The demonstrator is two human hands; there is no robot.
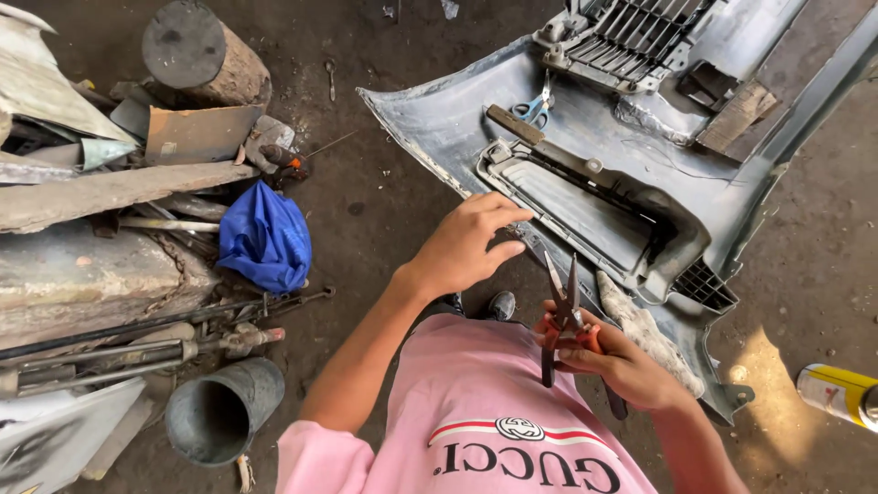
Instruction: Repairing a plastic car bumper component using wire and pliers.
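snips: long-bladed metal tin snips with orange grips (569, 316), blades apart, just above the bumper edge
right hand (622, 366): wrapped round the grips
left hand (466, 245): empty, loosely curled, resting on grey plastic car bumper (439, 119) on the floor
risk: probably left fingers straying near those blades

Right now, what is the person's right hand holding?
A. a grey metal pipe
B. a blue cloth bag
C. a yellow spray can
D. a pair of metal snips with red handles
D: the right hand is closed around the red handles of the metal snips, blades pointing up and away, while the left hand rests on the edge of the grey car bumper.
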